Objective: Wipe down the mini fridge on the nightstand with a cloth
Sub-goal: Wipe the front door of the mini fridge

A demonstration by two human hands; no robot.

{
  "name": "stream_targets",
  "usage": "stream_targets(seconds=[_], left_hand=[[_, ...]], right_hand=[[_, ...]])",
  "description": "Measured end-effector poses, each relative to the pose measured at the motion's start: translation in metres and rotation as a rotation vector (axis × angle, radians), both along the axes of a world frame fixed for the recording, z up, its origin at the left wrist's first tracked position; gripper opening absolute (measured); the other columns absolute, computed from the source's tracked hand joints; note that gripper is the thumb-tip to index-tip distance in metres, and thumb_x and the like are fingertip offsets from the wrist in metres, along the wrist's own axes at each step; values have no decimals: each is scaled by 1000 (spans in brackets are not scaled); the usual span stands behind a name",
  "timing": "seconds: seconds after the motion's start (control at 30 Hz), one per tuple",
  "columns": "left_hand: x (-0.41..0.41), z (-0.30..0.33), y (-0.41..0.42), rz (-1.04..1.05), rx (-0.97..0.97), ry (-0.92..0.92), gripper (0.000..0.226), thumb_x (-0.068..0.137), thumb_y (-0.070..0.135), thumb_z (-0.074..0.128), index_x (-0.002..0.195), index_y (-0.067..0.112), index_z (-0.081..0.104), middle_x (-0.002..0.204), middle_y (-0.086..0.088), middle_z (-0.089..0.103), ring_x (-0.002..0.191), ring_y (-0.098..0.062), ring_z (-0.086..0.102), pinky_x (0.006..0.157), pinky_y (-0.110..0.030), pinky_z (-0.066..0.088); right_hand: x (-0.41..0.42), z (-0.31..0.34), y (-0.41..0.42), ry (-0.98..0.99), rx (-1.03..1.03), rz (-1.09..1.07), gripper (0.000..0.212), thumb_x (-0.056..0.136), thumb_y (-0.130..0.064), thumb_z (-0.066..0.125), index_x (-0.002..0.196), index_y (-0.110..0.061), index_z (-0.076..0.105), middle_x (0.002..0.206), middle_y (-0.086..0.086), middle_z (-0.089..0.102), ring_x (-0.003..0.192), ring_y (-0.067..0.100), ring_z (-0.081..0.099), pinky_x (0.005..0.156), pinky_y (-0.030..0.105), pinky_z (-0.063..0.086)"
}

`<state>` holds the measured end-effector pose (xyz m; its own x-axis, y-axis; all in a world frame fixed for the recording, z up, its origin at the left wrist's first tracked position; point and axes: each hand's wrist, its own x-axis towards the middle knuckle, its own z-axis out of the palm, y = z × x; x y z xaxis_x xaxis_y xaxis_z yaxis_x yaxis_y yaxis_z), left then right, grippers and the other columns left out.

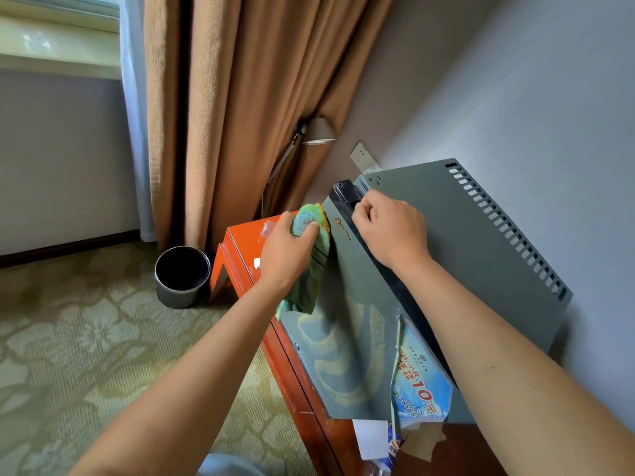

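A grey mini fridge [457, 242] stands on a red-brown nightstand [295, 365] against the wall. My left hand [287, 250] grips a green and blue cloth [311, 231] and holds it against the upper part of the fridge's door face, which reflects the carpet. My right hand [390, 230] rests on the black top edge of the door, fingers curled over it near the far corner. A blue printed sticker [421, 389] is peeling from the lower door.
A black waste bin [182, 274] stands on the patterned carpet left of the nightstand. Brown curtains [240, 115] hang behind it, with a lamp [318, 132] and a wall socket [360, 154] beyond. A white card [371, 438] and a bottle lie near the nightstand's front.
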<state>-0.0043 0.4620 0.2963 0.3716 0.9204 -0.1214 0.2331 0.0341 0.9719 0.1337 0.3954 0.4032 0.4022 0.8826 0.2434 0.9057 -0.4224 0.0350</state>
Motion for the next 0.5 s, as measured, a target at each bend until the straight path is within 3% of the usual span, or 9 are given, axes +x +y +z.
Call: stream_targets(seconds=[0.07, 0.13, 0.27, 0.4, 0.5], left_hand=[[3, -2, -6, 31, -23, -67, 23, 100, 45, 56, 92, 26, 49, 80, 9, 58, 68, -8, 58, 50, -13, 39], [7, -16, -13, 40, -62, -114, 22, 100, 49, 54, 99, 28, 52, 87, 10, 64, 77, -6, 64, 62, -30, 53], [2, -65, -28, -35, -185, 62, 23, 100, 49, 49, 111, 28, 51, 91, 6, 67, 79, -14, 67, 77, -46, 60], [-8, -89, -34, -225, -291, 311, 31, 94, 48, 52, 109, 21, 56, 92, -4, 67, 80, -21, 67, 79, -43, 60], [-5, -82, -32, -174, -265, 233, 32, 92, 51, 54, 110, 24, 57, 92, -1, 67, 83, -20, 67, 79, -42, 59]], right_hand=[[0, 0, 0, -1, 2, 8, 31, 97, -39, 41, 75, -18, 46, 58, -2, 52, 59, 25, 50, 57, 35, 45], [1, 0, -1, 0, 5, 15, 31, 97, -39, 40, 75, -18, 46, 57, -2, 51, 57, 22, 48, 56, 34, 44], [1, 0, -1, -6, 9, 3, 32, 96, -41, 41, 75, -18, 45, 57, -2, 51, 57, 23, 49, 56, 34, 44], [0, 0, -1, 2, 15, 16, 31, 97, -39, 41, 74, -17, 45, 57, -2, 50, 57, 22, 48, 56, 34, 43], [1, 0, -1, 0, 20, 20, 31, 97, -39, 42, 74, -18, 44, 57, -2, 49, 56, 21, 47, 55, 34, 44]])
